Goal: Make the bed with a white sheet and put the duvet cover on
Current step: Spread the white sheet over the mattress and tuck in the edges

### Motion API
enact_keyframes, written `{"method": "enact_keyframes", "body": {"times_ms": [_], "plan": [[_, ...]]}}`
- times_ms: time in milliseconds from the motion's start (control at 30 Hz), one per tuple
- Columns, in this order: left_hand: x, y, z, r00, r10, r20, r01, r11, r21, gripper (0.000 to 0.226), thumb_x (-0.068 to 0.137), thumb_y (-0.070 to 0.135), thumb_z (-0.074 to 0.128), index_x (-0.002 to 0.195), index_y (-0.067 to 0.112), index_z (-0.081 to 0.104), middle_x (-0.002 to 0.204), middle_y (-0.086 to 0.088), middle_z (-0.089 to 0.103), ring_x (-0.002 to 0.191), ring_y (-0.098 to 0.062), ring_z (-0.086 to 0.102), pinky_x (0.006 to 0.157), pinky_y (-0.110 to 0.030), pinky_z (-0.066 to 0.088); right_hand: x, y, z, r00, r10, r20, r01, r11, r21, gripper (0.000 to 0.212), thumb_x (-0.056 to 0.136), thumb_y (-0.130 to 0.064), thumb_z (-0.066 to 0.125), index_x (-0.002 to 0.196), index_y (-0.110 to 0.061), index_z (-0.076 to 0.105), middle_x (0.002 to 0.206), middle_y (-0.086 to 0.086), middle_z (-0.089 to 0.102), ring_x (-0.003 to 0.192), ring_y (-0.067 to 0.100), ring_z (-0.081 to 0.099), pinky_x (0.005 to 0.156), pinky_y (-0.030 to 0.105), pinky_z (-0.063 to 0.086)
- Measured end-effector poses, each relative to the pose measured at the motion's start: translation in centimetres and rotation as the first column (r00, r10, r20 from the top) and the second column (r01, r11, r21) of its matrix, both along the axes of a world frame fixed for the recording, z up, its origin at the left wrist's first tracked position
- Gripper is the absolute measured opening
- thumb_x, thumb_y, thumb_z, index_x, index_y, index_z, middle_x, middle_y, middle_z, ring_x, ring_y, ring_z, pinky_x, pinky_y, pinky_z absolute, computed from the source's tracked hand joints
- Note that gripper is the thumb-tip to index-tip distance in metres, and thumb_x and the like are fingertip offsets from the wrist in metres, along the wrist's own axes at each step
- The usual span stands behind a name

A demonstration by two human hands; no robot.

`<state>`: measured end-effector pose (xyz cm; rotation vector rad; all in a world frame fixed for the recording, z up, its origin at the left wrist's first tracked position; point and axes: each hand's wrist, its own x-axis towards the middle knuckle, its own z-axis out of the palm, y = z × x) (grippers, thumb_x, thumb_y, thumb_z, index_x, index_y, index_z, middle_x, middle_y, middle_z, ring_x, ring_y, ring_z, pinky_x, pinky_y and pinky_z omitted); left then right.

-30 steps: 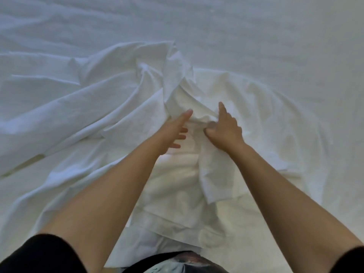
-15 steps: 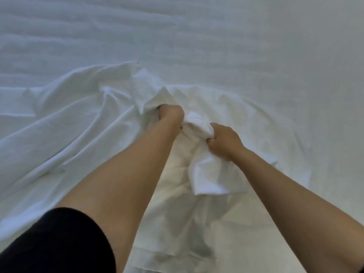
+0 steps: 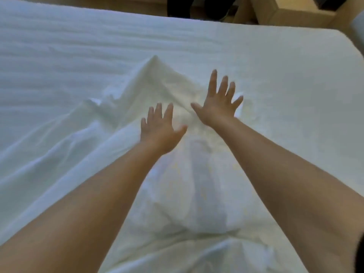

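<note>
Left hand point(image 3: 160, 129) and right hand point(image 3: 219, 101) reached forward with fingers spread wide, holding nothing, above a rumpled white sheet point(image 3: 157, 79) peaking just beyond them.

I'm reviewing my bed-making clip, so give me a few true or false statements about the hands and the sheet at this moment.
1. The left hand and the right hand both have straight, spread fingers. True.
2. The left hand grips a bunch of the white sheet. False: it holds nothing and its fingers are open.
3. The white sheet covers the whole mattress. False: the far part and the right side of the mattress are bare.
4. The right hand reaches farther across the bed than the left hand. True.
</note>
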<state>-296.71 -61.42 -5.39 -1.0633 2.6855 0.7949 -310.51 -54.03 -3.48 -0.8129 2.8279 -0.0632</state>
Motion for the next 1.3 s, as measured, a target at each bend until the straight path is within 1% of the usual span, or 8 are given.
{"method": "enact_keyframes", "body": {"times_ms": [100, 367, 633, 800, 933, 1000, 1133, 1300], "plan": [[3.9, 2.4, -8.5, 0.932, -0.141, 0.333, 0.131, 0.99, 0.053, 0.093, 0.076, 0.082, 0.026, 0.148, 0.036, -0.013, 0.156, -0.003, -0.025, 0.142, -0.027, -0.023, 0.11, -0.056, -0.011, 4.8, 5.0, -8.7, 0.971, 0.006, 0.241, -0.02, 0.998, 0.055, 0.081, 0.09, -0.064, 0.033, 0.147, -0.033, -0.016, 0.157, 0.008, -0.019, 0.143, 0.03, -0.018, 0.109, 0.062, -0.004], [4.0, 2.0, -15.8, 0.955, -0.135, 0.262, 0.163, 0.983, -0.085, 0.09, 0.045, 0.093, -0.017, 0.117, 0.049, -0.049, 0.149, -0.004, -0.039, 0.113, -0.018, -0.058, 0.083, -0.045, -0.044, 6.1, 7.4, -17.5, 0.992, 0.122, 0.036, -0.122, 0.992, -0.023, 0.074, 0.082, -0.07, 0.009, 0.143, -0.039, -0.018, 0.157, 0.005, -0.019, 0.142, 0.025, -0.021, 0.103, 0.055, -0.017], [2.6, 1.1, -12.4, 0.945, -0.132, 0.299, 0.15, 0.988, -0.038, 0.086, 0.079, 0.08, 0.021, 0.149, 0.038, -0.007, 0.157, -0.006, -0.02, 0.143, -0.028, -0.022, 0.11, -0.055, -0.013, 4.8, 7.7, -14.0, 0.94, 0.119, 0.319, -0.071, 0.985, -0.158, 0.071, 0.092, -0.058, 0.036, 0.151, -0.03, 0.007, 0.159, 0.0, -0.005, 0.145, 0.02, -0.008, 0.113, 0.049, -0.008], [10.3, 10.8, -7.2, 0.978, -0.043, -0.202, 0.057, 0.997, 0.06, 0.066, 0.088, 0.055, 0.042, 0.138, 0.012, 0.046, 0.15, -0.015, 0.033, 0.139, -0.03, 0.028, 0.112, -0.048, 0.019, 14.7, 18.9, -9.7, 0.958, 0.096, 0.27, 0.035, 0.895, -0.444, 0.05, 0.093, -0.025, 0.052, 0.135, 0.001, 0.045, 0.14, 0.02, 0.043, 0.133, 0.033, 0.036, 0.11, 0.034, 0.018], [20.0, 21.7, -6.4, 0.918, -0.363, -0.16, 0.33, 0.923, -0.196, 0.075, 0.071, 0.058, 0.057, 0.122, 0.003, 0.06, 0.133, -0.02, 0.054, 0.123, -0.041, 0.05, 0.097, -0.06, 0.036, 22.6, 27.0, -9.2, 0.96, 0.048, 0.276, 0.058, 0.929, -0.366, 0.053, 0.087, -0.03, 0.045, 0.13, 0.0, 0.05, 0.139, 0.019, 0.044, 0.132, 0.036, 0.036, 0.111, 0.042, 0.019], [23.1, 24.9, -7.1, 0.914, -0.405, 0.031, 0.407, 0.909, -0.091, 0.103, 0.057, 0.066, 0.069, 0.136, 0.004, 0.048, 0.144, -0.021, 0.041, 0.131, -0.041, 0.04, 0.101, -0.062, 0.027, 25.4, 29.8, -9.5, 0.959, 0.035, 0.283, 0.049, 0.958, -0.284, 0.056, 0.087, -0.035, 0.045, 0.135, -0.006, 0.047, 0.146, 0.016, 0.036, 0.138, 0.034, 0.027, 0.113, 0.044, 0.012], [26.8, 28.4, -8.9, 0.877, -0.407, 0.256, 0.413, 0.91, 0.031, 0.138, 0.053, 0.086, 0.051, 0.127, 0.028, -0.049, 0.135, -0.003, -0.055, 0.125, -0.023, -0.049, 0.106, -0.054, -0.02, 28.7, 35.4, -10.4, 0.953, -0.233, 0.192, 0.268, 0.946, -0.183, 0.071, 0.08, -0.031, 0.072, 0.14, -0.008, 0.041, 0.147, 0.023, 0.031, 0.137, 0.042, 0.024, 0.109, 0.056, 0.013], [30.2, 31.8, -8.0, 0.844, -0.421, 0.332, 0.413, 0.905, 0.098, 0.14, 0.05, 0.087, 0.054, 0.118, 0.033, -0.056, 0.13, -0.005, -0.06, 0.118, -0.029, -0.056, 0.103, -0.061, -0.018, 32.3, 39.0, -9.5, 0.515, -0.731, 0.448, 0.851, 0.501, -0.16, 0.101, 0.073, -0.044, 0.076, 0.147, -0.008, 0.018, 0.148, 0.02, 0.024, 0.136, 0.036, 0.022, 0.108, 0.048, 0.023]]}}
